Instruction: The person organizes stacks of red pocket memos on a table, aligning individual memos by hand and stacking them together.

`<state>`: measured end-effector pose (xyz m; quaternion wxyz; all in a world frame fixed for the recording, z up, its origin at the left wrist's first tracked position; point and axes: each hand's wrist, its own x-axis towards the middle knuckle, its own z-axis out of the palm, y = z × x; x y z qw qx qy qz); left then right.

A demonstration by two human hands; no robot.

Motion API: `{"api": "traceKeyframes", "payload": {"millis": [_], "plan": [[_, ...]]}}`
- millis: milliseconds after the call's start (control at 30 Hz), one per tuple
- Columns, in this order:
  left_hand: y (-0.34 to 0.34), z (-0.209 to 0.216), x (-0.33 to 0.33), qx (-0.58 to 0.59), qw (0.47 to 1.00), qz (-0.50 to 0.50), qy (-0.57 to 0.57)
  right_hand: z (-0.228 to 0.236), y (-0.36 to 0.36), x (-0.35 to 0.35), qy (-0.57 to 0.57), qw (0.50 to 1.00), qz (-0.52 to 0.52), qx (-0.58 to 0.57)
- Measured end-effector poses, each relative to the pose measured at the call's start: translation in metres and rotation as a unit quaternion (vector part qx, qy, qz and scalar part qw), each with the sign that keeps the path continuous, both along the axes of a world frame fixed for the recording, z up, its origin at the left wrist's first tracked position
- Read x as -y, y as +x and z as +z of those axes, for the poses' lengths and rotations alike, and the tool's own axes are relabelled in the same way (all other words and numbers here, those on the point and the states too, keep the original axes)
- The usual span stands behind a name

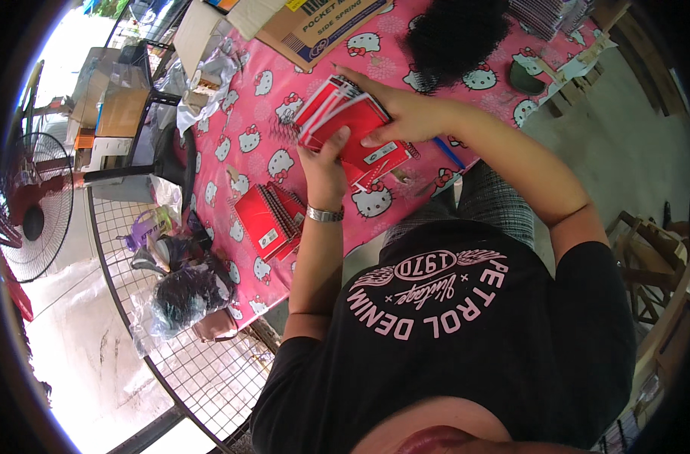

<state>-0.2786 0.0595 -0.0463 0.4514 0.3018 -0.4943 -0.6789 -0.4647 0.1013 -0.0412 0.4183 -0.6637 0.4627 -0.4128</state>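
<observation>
Over the pink table, my left hand (327,163), with a metal watch at its wrist, is closed on a fanned bunch of small red notebooks (354,121), thumb on the front cover. My right hand (405,113) grips the same bunch from the right, its thumb pressed on the cover; most fingers of both hands are hidden behind it. Just below the bunch lie other red notebooks (379,159). To the left of my left wrist rests a pile of red notebooks (265,222) with dark spiral bindings. Black wire coils (288,130) show beside the held bunch, blurred.
A printed cardboard box (314,30) stands at the table's far side. Right of it are a heap of black coils (454,41), stacked notebooks (545,15) and a dark green object (526,79). A blue pen-like item (448,153) lies near my right forearm. A fan (33,219) stands left.
</observation>
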Motion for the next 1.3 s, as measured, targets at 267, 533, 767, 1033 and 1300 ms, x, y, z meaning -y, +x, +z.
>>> {"api": "traceKeyframes", "payload": {"millis": [267, 533, 767, 1033, 1300], "plan": [[-0.011, -0.053, -0.010, 0.085, 0.983, -0.034, -0.158, -0.053, -0.013, -0.018, -0.007, 0.988, -0.009, 0.157], [0.001, -0.081, 0.008, 0.105, 0.977, -0.025, -0.184, -0.054, -0.007, -0.006, -0.047, 0.994, -0.040, 0.095], [0.001, -0.097, 0.011, 0.215, 0.961, -0.065, -0.160, -0.050, -0.012, -0.003, -0.012, 0.999, -0.025, -0.019], [0.019, -0.028, 0.086, 0.045, 0.999, 0.005, -0.024, 0.019, 0.000, 0.088, 0.098, 0.994, 0.026, -0.045], [0.058, -0.044, 0.190, 0.145, 0.931, 0.030, 0.334, -0.059, 0.070, 0.174, 0.337, 0.910, -0.006, 0.243]]}}
